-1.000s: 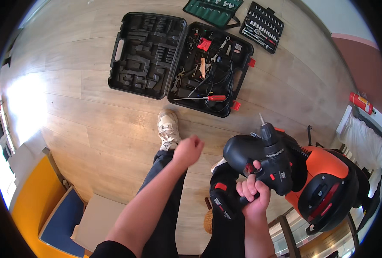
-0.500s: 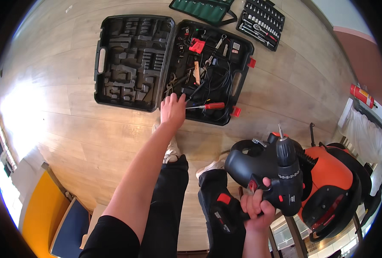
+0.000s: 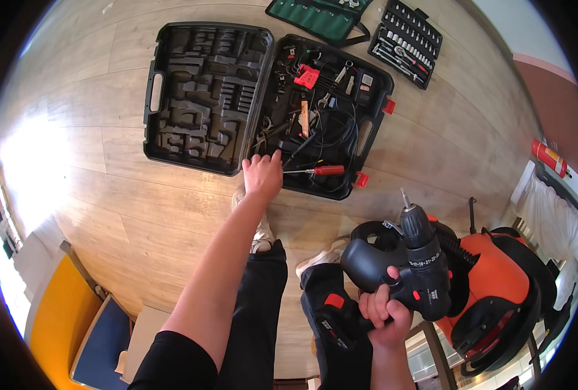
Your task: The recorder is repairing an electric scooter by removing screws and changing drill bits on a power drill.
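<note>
My right hand point(image 3: 387, 311) is closed round the grip of a black cordless drill point(image 3: 426, 260), whose chuck and bit point away from me. The drill's battery base, with a red button, hangs at my right leg. My left hand point(image 3: 263, 175) lies over the near rim of an opened black tool case point(image 3: 204, 170), its fingers bent inward and slightly apart; what is beneath them is hidden. Right beside it, a screwdriver point(image 3: 328, 170) with a red handle lies in the case. Farther in are wrenches point(image 3: 345, 71), a red piece point(image 3: 307, 77) and black cables point(image 3: 350, 130).
A green tool roll point(image 3: 315, 18) and a small socket set point(image 3: 406, 45) lie beyond the case. At my right stands an orange and black machine point(image 3: 497, 266) with a hose. A fire extinguisher point(image 3: 550, 158) is by the wall. A yellow and blue seat point(image 3: 68, 305) is at lower left.
The view has turned slightly, so the case and far objects sit a little farther right and lower. The drill has shifted slightly left. My left hand stays at the case rim.
</note>
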Demonstrator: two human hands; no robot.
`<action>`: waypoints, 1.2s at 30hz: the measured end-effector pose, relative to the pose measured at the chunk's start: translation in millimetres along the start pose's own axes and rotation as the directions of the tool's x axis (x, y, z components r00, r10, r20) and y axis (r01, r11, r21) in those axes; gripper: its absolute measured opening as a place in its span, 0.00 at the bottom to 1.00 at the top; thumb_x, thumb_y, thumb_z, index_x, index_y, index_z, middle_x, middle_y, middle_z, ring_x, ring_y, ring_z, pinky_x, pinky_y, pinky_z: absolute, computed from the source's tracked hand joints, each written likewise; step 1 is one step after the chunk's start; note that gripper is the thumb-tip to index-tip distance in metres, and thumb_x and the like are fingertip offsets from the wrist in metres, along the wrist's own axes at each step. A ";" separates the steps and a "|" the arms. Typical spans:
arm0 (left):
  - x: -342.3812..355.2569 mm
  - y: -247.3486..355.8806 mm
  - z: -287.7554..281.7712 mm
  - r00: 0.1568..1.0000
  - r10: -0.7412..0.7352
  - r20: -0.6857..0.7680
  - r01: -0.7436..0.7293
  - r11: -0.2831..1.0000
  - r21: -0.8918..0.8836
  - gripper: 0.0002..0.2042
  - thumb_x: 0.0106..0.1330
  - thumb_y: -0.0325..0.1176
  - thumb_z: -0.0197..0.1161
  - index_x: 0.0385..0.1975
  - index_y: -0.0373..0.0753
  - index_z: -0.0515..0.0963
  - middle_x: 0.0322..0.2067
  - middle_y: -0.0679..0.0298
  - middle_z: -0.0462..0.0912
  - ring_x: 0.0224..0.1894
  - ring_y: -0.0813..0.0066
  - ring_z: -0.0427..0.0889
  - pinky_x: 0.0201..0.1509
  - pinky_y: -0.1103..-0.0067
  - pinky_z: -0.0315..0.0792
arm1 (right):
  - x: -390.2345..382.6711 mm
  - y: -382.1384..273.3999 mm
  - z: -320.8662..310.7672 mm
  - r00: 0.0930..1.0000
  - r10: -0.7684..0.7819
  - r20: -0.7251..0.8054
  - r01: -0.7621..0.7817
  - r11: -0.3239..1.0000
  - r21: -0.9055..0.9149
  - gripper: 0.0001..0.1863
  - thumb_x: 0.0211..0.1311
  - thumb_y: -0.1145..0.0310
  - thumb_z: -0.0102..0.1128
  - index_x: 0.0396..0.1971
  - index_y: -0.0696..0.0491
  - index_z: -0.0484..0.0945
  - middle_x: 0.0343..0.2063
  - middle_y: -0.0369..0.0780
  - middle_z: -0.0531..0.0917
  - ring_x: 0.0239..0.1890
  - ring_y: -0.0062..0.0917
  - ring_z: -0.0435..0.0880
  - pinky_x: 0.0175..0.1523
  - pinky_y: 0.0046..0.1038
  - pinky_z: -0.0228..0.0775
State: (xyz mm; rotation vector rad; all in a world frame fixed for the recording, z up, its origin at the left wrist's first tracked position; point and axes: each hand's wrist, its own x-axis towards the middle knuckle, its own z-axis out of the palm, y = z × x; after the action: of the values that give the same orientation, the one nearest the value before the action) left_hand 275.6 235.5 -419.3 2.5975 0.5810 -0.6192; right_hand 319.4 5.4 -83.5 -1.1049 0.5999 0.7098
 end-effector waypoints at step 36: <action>13.8 21.3 31.4 0.871 -0.490 -0.006 0.432 0.773 -0.464 0.10 0.66 0.39 0.62 0.42 0.46 0.84 0.30 0.58 0.87 0.40 0.54 0.86 0.42 0.59 0.76 | 2.0 -15.8 -23.0 0.992 0.062 0.107 -0.061 0.998 -0.012 0.31 0.61 0.73 0.57 0.67 0.55 0.70 0.14 0.31 0.68 0.11 0.16 0.63 0.26 0.26 0.60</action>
State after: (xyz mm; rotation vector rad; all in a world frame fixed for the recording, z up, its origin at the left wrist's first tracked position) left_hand 286.7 207.1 -445.8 2.0604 1.2717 -0.3941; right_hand 330.9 -20.1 -83.6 -1.0524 0.5418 0.8206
